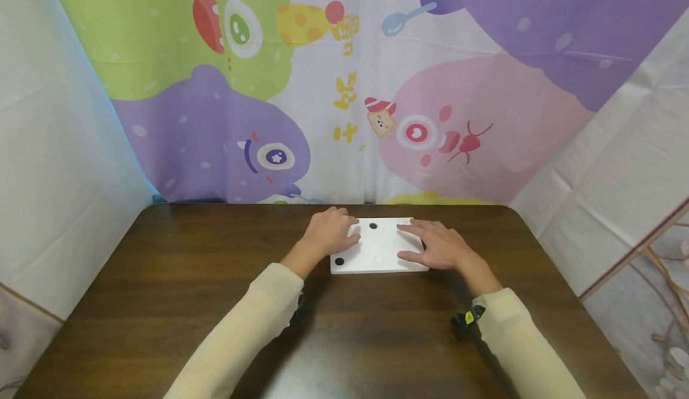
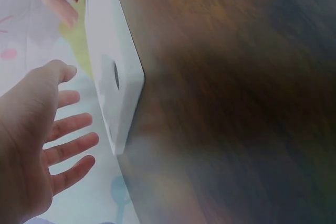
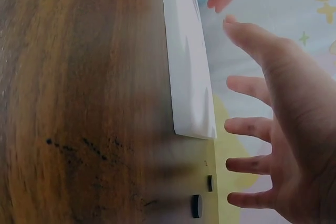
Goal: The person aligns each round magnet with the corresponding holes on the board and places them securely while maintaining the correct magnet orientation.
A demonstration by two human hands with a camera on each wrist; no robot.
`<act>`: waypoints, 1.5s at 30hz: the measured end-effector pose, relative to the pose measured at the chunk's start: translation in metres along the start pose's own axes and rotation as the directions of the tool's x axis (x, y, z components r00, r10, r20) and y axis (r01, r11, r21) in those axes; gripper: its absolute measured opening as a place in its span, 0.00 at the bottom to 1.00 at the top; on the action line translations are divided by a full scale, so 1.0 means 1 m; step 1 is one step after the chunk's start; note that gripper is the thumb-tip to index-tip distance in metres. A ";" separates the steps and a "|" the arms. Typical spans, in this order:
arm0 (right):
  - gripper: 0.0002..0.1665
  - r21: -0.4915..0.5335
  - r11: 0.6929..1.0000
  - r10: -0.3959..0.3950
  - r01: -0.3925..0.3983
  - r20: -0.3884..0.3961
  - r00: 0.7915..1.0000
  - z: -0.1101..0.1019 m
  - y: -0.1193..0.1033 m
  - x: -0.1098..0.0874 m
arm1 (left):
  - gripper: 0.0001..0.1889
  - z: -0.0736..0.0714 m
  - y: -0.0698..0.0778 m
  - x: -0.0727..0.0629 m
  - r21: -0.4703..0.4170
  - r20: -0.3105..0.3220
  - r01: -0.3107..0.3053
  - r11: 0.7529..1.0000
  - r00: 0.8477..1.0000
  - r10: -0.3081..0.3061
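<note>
A white rectangular slab (image 1: 379,243) lies flat on the table close to its far edge, with two dark round spots and a faint pale circle on its top. Over its left end hovers my left hand (image 1: 332,231), fingers spread and apart from the slab in the left wrist view. My right hand (image 1: 436,246) is above the right end, its fingers also spread with nothing between them. Two small black discs (image 3: 196,206) sit on the table past one end of the slab in the right wrist view; in the head view the right hand hides them.
The dark wooden table (image 1: 366,339) has rounded far corners. Right behind it hangs a curtain (image 1: 355,166) with cartoon creatures, and pale fabric walls (image 1: 70,136) close in both sides. Small dark marks (image 3: 94,149) dot the wood in the right wrist view.
</note>
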State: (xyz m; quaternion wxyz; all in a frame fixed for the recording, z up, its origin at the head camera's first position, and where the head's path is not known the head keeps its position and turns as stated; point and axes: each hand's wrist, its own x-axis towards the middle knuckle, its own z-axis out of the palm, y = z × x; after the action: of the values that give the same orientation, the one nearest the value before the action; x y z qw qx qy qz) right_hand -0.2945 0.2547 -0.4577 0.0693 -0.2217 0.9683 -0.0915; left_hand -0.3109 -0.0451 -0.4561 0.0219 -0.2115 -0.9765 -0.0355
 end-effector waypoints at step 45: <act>0.50 -0.019 0.998 0.063 -0.064 -0.056 0.996 0.001 0.016 -0.006 | 0.45 0.008 -0.047 -0.054 -0.136 0.169 -0.074 0.988 0.981 0.097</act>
State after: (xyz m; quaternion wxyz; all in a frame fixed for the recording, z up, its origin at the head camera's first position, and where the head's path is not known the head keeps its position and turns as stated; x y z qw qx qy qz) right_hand -0.2952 0.2711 -0.4613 0.0429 -0.1889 0.9773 -0.0855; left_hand -0.2819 -0.1094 -0.4701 -0.0762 -0.2566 -0.9603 -0.0788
